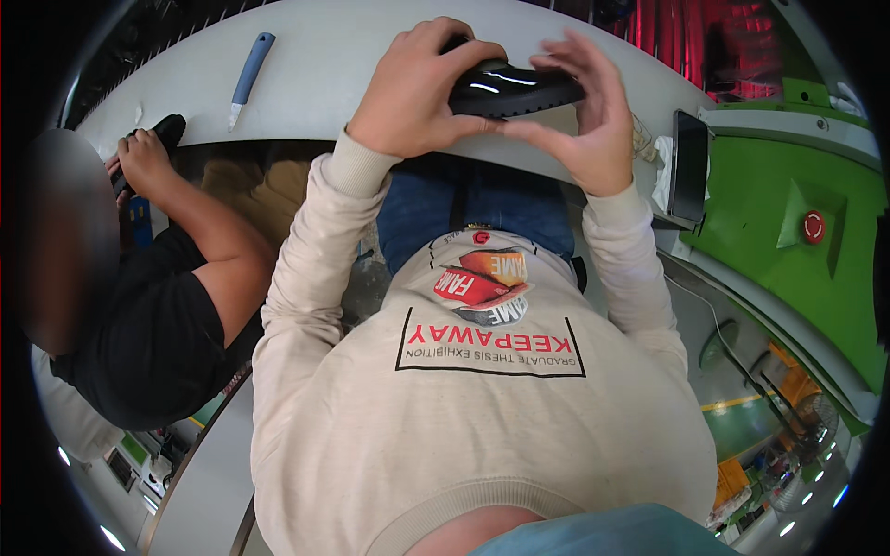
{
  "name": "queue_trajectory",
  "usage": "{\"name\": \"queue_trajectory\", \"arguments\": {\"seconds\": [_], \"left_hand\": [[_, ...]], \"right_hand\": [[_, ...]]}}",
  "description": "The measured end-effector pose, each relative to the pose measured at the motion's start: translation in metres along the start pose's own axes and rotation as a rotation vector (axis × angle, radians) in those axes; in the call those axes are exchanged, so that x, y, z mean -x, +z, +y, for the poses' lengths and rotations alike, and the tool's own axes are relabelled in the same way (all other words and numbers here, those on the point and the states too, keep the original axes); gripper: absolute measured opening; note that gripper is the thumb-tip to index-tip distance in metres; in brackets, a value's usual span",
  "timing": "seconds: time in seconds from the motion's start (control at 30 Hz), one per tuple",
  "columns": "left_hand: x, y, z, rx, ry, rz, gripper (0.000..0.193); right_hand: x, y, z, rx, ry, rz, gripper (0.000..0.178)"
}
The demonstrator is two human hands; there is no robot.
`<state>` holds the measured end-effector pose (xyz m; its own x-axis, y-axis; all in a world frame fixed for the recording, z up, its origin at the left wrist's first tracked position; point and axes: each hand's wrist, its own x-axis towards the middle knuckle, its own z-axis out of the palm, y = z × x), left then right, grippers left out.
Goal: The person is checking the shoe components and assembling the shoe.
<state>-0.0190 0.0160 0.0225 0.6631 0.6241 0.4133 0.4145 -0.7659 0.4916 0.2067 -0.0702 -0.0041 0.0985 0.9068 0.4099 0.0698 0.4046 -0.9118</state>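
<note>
A glossy black shoe [501,89] with a ridged sole edge is held over the pale worktop. My left hand [413,88] wraps round its left end, fingers over the top and thumb along the near side. At the shoe's right end, my right hand [593,120] is spread in a wide curve, its fingers blurred by motion and its thumb tip close to my left thumb. Whether the right fingertips touch the shoe, I cannot tell. The left part of the shoe is hidden behind my left hand.
A blue-handled knife-like tool [250,76] lies on the worktop [324,56]. To the left, a co-worker's hand [146,162] holds a dark shoe [170,132]. A phone [688,167] stands by the green machine [769,199] with a red button [814,227].
</note>
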Motion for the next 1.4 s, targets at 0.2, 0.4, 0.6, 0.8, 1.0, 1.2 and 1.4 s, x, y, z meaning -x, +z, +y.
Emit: {"name": "queue_trajectory", "arguments": {"seconds": [0.2,0.4,0.6,0.8,1.0,1.2,1.4], "left_hand": [[0.034,0.020,-0.018,1.118,-0.274,0.243,0.075],[0.057,0.004,-0.020,0.708,-0.341,0.451,0.104],[0.058,0.008,-0.010,0.221,-0.248,0.328,0.080],[0.037,0.005,0.003,0.217,-0.347,0.325,0.081],[0.033,0.001,-0.004,0.084,-0.252,0.264,0.074],[0.050,0.013,-0.017,0.253,-0.269,0.356,0.070],[0.051,0.019,-0.027,0.291,-0.242,0.389,0.069]], "right_hand": [[0.006,0.018,-0.024,-0.185,0.204,-0.241,0.150],[-0.018,0.003,-0.032,0.579,-0.115,-0.206,0.096],[-0.015,0.000,-0.011,0.646,-0.128,-0.265,0.109],[-0.014,0.004,0.047,0.076,-0.439,-0.113,0.125],[-0.017,0.011,0.051,0.057,-0.444,-0.035,0.121],[-0.019,0.009,-0.007,0.594,-0.067,-0.184,0.111],[-0.019,0.021,0.065,0.078,-0.594,0.087,0.108]]}}
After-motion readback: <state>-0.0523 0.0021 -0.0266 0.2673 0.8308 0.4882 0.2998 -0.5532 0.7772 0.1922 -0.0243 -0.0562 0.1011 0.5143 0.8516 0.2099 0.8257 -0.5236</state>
